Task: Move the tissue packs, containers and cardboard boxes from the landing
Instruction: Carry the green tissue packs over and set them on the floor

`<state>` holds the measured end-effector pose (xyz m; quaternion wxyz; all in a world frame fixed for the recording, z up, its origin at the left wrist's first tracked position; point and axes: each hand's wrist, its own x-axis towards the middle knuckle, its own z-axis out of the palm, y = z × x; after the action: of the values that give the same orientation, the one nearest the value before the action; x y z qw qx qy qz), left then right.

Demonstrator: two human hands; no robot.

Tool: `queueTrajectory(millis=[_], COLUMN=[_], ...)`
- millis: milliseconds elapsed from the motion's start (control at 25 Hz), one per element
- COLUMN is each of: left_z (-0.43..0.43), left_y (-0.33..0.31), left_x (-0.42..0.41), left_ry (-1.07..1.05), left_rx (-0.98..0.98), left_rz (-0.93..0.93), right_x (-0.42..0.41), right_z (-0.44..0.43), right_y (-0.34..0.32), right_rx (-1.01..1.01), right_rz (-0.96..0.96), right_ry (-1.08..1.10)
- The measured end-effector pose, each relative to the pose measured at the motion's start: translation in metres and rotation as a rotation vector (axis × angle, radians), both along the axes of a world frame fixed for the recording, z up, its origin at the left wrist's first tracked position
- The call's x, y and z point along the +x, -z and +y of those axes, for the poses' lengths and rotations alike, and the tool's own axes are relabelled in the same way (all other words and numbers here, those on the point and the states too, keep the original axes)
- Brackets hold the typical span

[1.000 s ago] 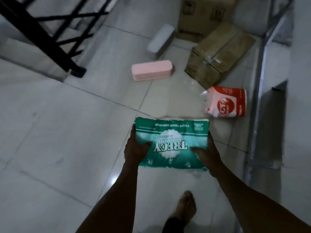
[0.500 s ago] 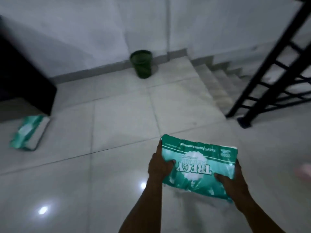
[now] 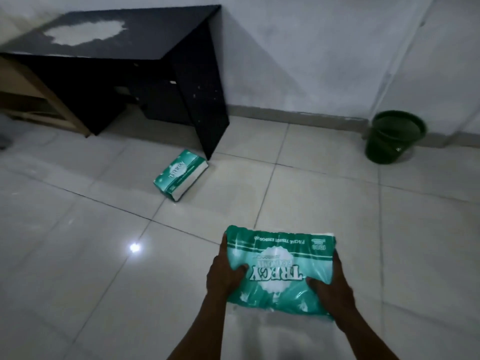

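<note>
From the head camera, you are holding a green tissue pack (image 3: 279,271) in front of you, low and right of centre, above the pale tiled floor (image 3: 78,255). Your left hand (image 3: 224,275) grips the pack's left end, with the thumb pressed over the top face and the other fingers curled out of sight beneath. Your right hand (image 3: 331,291) grips the right end the same way, thumb on top near the printed lettering, fingers wrapped underneath. The pack's plastic wrapper is creased where the thumbs press in, and its lettering reads upside down to you. Both forearms reach up from the bottom edge of the view.

Farther away and to the left, a second green tissue pack (image 3: 180,175) lies on the floor, angled, with its far end just beside the foot of a black table (image 3: 145,48). The table stands at the far left against the light wall (image 3: 311,53), and a pale whitish patch marks its top. A tan wooden piece (image 3: 31,100) sits at the table's left side. At the far right, a dark green bucket (image 3: 394,137) stands upright on the floor close to the wall. A small bright spot of reflected light (image 3: 135,247) shows on the tiles left of your hands.
</note>
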<state>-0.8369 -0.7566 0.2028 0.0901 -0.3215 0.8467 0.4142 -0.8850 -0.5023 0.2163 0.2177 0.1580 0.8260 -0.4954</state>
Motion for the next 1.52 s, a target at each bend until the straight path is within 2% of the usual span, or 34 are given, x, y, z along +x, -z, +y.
queueTrajectory(millis=[280, 520, 720, 880, 1160, 1360, 1440, 1520], left_z=[-0.161, -0.286, -0.373, -0.419, -0.521, -0.602, -0.606, -0.590], left_y=[0.037, 0.101, 0.170, 0.199, 0.185, 0.156, 0.152, 0.152], left_x=[-0.093, -0.138, -0.178, -0.175, -0.116, -0.093, -0.093, -0.098], left_ry=[-0.242, -0.398, -0.532, -0.654, -0.881, -1.027, -1.028, -1.019], left_rx=[0.028, 0.092, 0.144, 0.167, 0.073, -0.173, -0.278, -0.264], left_rz=[0.020, -0.014, -0.092, -0.141, -0.172, -0.007, -0.033, -0.108], right_x=[-0.151, -0.252, -0.317, -0.324, -0.288, -0.269, -0.258, -0.243], right_z=[-0.181, -0.334, -0.444, -0.508, -0.651, -0.767, -0.786, -0.779], right_y=[0.050, 0.096, 0.163, 0.206, 0.214, 0.198, 0.192, 0.186], right_rx=[0.031, 0.111, 0.194, 0.242, 0.141, -0.043, -0.057, -0.033], right_rz=[-0.026, -0.060, -0.073, -0.123, -0.103, 0.015, 0.062, 0.034], right_ry=[-0.312, -0.502, -0.597, -0.701, -0.924, -1.028, -1.021, -1.030])
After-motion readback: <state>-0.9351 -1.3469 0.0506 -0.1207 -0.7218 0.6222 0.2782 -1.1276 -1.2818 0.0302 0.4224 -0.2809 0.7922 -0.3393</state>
